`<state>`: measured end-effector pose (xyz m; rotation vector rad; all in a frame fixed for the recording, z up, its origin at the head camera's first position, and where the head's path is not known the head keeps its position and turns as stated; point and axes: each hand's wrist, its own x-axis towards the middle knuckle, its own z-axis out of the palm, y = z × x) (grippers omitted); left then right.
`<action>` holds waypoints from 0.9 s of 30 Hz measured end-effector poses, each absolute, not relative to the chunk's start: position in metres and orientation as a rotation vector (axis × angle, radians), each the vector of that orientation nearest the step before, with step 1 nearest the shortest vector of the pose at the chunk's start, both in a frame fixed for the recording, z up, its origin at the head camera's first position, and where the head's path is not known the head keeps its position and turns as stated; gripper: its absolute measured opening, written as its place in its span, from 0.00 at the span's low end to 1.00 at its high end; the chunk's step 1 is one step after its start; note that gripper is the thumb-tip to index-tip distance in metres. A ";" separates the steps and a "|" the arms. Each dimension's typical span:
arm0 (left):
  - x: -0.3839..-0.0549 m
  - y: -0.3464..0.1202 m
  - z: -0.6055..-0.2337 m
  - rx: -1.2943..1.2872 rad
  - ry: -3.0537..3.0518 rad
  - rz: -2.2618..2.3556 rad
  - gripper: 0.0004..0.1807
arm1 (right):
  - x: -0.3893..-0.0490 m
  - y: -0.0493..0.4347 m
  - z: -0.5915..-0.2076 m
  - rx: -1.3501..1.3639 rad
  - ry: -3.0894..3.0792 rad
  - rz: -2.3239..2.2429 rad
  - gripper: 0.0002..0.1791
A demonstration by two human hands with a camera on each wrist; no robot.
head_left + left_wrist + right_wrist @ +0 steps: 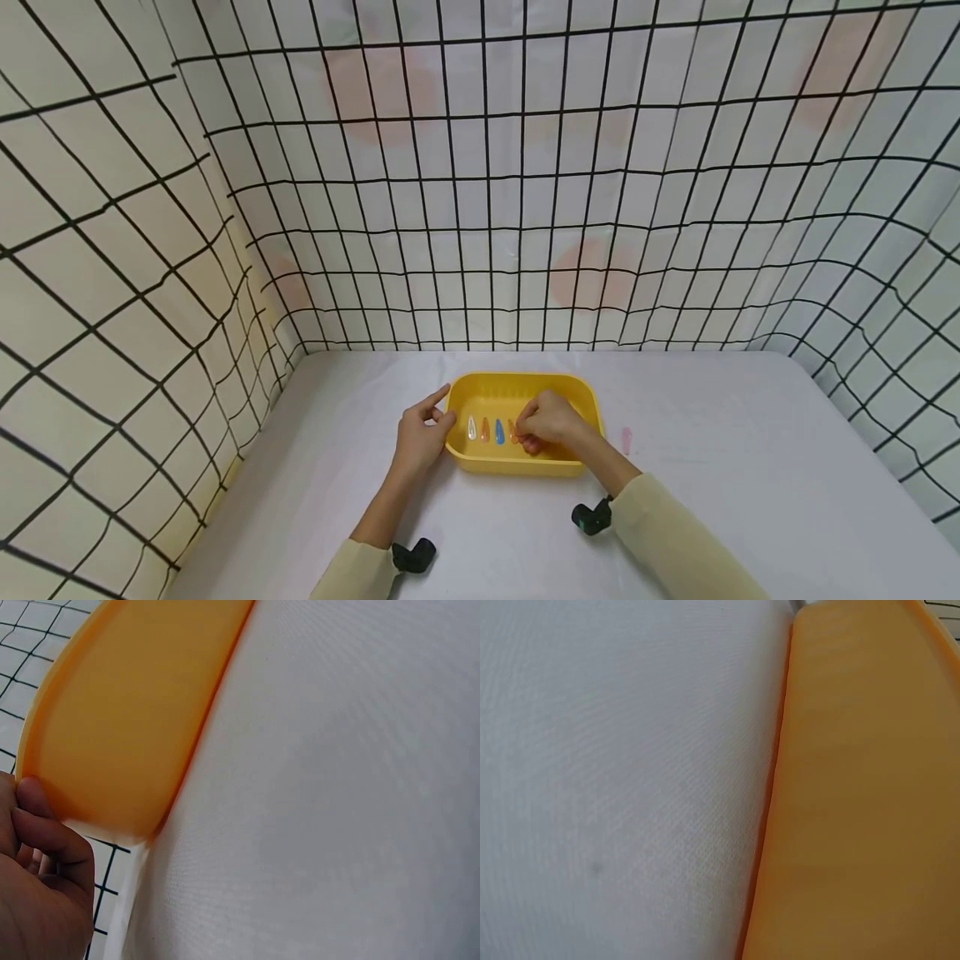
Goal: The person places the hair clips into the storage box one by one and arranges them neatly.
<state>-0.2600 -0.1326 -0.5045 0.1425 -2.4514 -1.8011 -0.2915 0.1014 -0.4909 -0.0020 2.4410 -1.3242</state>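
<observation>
A yellow plastic tray (517,467) sits on the white-covered table. My left hand (422,432) grips its left rim, thumb over the edge; in the left wrist view the curled fingers (56,844) are at the tray's corner. Inside the tray, small snap hair clips stand in a row: a white clip (472,427), an orange clip (485,429) and a blue clip (499,432). Beside the blue one, my right hand (551,419) reaches down with bent fingers and pinches another orange clip (513,431), partly hidden by the fingertips. The right wrist view shows only tray wall and cloth.
A pink hair clip (626,440) lies on the white cloth (720,467) just right of the tray. Behind the table rises a black wire grid (487,225) over white sheeting, with more grid along both sides.
</observation>
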 end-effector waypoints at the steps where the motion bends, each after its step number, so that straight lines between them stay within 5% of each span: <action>1: -0.260 -0.132 -0.504 0.143 -2.451 -1.805 0.29 | -0.291 0.102 -0.491 0.000 2.443 -1.325 0.03; 27: -0.261 -0.130 -0.504 0.152 -2.457 -1.771 0.29 | -0.276 0.134 -0.461 -0.153 2.435 -1.507 0.08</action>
